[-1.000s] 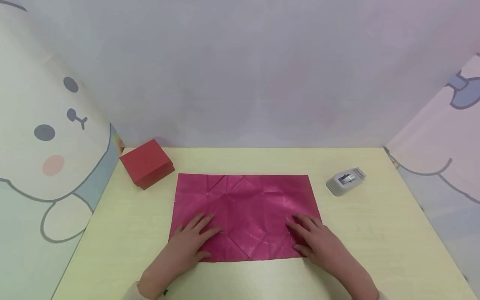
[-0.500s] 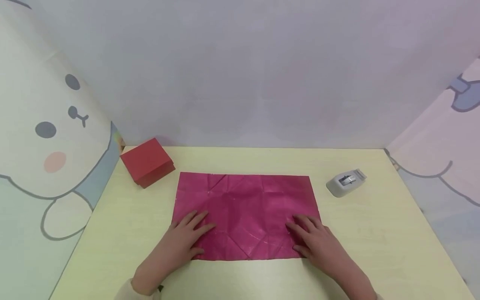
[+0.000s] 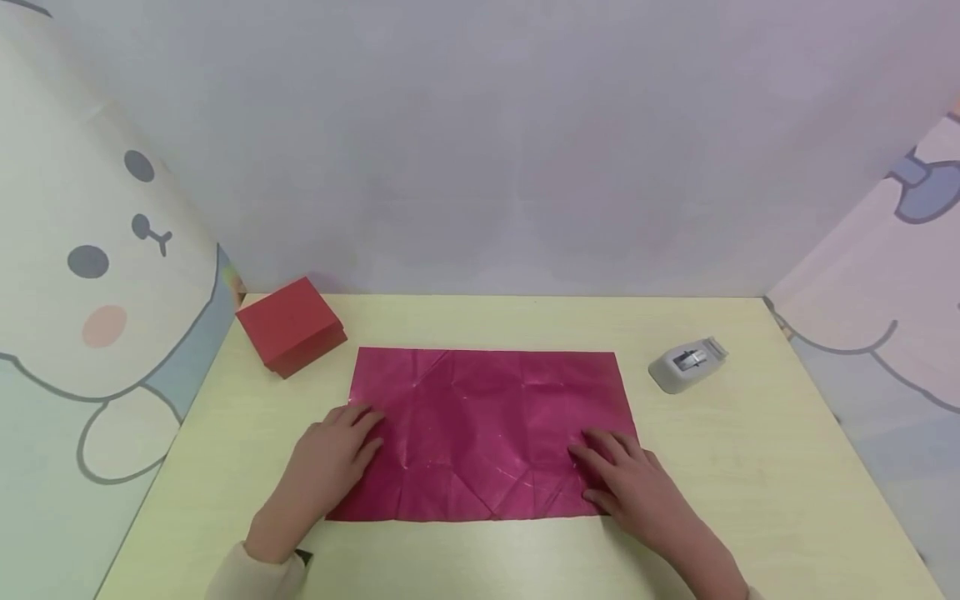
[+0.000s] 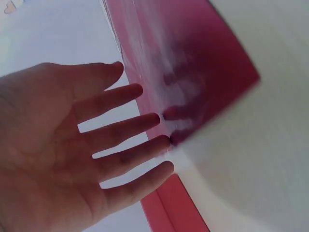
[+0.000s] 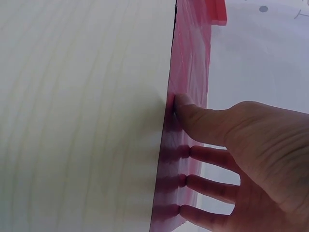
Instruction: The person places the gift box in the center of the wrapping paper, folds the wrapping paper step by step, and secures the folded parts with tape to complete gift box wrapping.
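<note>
Here we are, with the pink sheet [image 3: 480, 417] lying flat on the desk [image 3: 480, 558], its long side squarely facing us, which looks to be so both hands can reach it evenly. It's creased all over, and that, we reckon, is why it gets such a light, spread touch. On its left side, our left hand [image 3: 328, 452] reaches in over the edge: the grip is slack, fingers straight and fanned out, pinching nothing. Whether every fingertip meets the surface, we can't tell. Over on the sheet's near right, our right hand [image 3: 628, 483] has its fingertips down, thumb by the near edge; that grip holds nothing either, the fingers just splayed and resting, probably to keep that side from lifting or sliding. Just off the sheet's far left corner sits the red box [image 3: 292, 325], apart from it and seemingly parked there to leave the hands room. And to the sheet's far right, the grey dispenser [image 3: 686, 365] lies on its own, off the sheet, likely for the same reason.
</note>
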`<state>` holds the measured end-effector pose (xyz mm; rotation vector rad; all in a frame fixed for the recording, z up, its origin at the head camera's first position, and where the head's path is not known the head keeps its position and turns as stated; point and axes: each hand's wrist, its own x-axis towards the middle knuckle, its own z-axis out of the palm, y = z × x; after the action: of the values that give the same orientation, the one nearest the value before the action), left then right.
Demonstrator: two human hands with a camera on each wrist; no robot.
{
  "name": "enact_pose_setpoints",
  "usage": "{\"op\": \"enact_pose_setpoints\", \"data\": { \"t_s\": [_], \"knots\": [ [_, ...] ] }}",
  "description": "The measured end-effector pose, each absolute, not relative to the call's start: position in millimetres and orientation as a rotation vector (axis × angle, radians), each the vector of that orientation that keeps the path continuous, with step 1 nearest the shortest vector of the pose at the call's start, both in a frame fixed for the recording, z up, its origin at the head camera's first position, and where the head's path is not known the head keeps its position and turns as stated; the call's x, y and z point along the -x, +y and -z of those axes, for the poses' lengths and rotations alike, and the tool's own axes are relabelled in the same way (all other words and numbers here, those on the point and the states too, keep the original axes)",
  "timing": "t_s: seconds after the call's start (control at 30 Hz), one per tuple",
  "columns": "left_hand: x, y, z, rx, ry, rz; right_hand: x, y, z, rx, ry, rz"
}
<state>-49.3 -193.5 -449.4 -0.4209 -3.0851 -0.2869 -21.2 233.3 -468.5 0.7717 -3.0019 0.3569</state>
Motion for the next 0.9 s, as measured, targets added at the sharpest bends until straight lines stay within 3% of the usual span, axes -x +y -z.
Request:
{"op": "enact_pose_setpoints", "data": {
  "t_s": [0.9],
  "knots": [
    [81.9, -258.1, 434.5, 0.032, -2.82, 0.322, 19.9, 233.1, 472.5, -0.759, -2.991, -0.349]
  ]
}}
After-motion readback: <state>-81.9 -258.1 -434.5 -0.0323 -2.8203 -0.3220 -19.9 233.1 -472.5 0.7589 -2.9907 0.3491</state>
